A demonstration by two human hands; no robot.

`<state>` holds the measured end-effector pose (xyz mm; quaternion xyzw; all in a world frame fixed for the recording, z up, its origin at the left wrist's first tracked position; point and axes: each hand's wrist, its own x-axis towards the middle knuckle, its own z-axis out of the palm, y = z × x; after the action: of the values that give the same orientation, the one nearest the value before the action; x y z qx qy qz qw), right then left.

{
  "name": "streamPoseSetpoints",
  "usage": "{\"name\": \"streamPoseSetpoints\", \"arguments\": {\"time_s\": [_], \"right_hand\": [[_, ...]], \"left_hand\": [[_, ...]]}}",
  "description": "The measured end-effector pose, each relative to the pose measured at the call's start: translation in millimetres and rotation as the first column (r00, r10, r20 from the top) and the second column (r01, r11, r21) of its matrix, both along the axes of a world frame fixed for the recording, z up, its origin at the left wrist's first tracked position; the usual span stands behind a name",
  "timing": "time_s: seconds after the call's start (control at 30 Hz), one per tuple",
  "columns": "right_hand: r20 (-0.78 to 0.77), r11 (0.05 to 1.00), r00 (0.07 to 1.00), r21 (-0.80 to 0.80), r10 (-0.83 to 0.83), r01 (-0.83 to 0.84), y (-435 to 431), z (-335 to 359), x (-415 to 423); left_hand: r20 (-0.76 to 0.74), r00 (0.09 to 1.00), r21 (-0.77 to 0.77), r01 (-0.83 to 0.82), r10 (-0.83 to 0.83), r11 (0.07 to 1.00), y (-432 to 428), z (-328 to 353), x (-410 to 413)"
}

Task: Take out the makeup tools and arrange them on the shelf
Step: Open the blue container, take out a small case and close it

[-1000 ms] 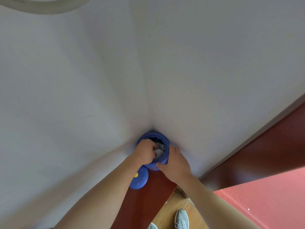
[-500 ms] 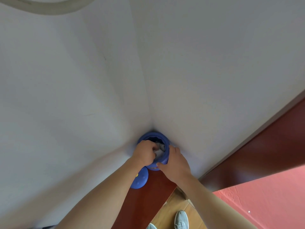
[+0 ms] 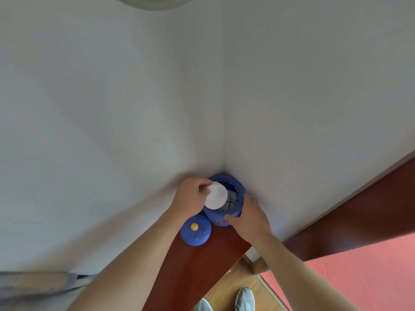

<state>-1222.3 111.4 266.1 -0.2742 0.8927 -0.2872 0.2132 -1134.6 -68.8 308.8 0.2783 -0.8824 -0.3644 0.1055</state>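
A round white cotton pad [image 3: 216,195] is now being lifted clear of the blue jar [image 3: 226,212], where 0.5 s ago the left hand [image 3: 190,198] was being kept inside the mouth with nothing white showing whole. 1 tool is judged to be out, ready for the shelf [image 3: 202,265]. The pad is being pinched at its left edge by the left hand's fingertips, above the jar's rim. The jar's side is being gripped by the right hand [image 3: 251,218]. The blue lid [image 3: 195,230] is lying just below the left hand.

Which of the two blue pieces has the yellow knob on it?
The loose lid lying on the shelf; the open jar beside it shows no knob.
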Motion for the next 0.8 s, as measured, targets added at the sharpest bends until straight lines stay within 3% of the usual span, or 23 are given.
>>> {"name": "streamPoseSetpoints", "arguments": {"time_s": [0.37,0.8], "right_hand": [[-0.006,1.000,1.000,0.017,0.004,-0.004,-1,1,3],[-0.014,0.999,1.000,0.023,0.026,-0.025,3,6,5]], "left_hand": [[0.065,0.995,0.116,-0.083,0.076,0.990,-2,-3,70],[0.277,0.940,0.142,-0.247,0.201,0.959,0,-58,148]]}}
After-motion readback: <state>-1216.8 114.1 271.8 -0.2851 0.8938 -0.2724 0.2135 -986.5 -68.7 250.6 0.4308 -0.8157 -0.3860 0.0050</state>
